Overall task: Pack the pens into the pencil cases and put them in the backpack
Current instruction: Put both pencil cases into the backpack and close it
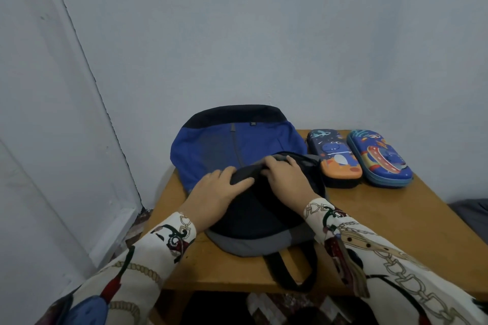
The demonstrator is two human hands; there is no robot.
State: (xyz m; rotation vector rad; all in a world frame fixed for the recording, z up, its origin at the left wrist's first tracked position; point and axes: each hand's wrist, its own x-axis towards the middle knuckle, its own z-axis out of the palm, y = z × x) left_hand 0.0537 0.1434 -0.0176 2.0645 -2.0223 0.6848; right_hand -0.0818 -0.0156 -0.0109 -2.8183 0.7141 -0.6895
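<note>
Pale blue-grey walls meet in a corner behind a small wooden bench (396,219), and both hands work at its middle. The left hand (219,187) lies palm down on the dark upper part of the backpack (237,145), its fingers curled over a grey fold of fabric at the bag's opening and gripping it. The right hand (285,174) sits just beside it, touching the same grey edge, with fingers bent down over the rim and holding it too. Both wrists come out of cream sleeves printed with chains and ropes in red and dark green. Under the hands the backpack lies flat on the bench, black and grey on the near side, bright blue with a dark band on the far side against the wall; a black carrying loop trails from its near end over the front edge of the bench. To the right of the right hand, near the backpack's side, lies a dark blue pencil case (334,158) with an orange end and a cartoon creature, zipped closed. Just beyond it, farther from the hands, lies a second, brighter blue pencil case (380,158) with a turquoise rim, also closed; the two cases rest side by side, nearly touching. No pens show outside the cases.
</note>
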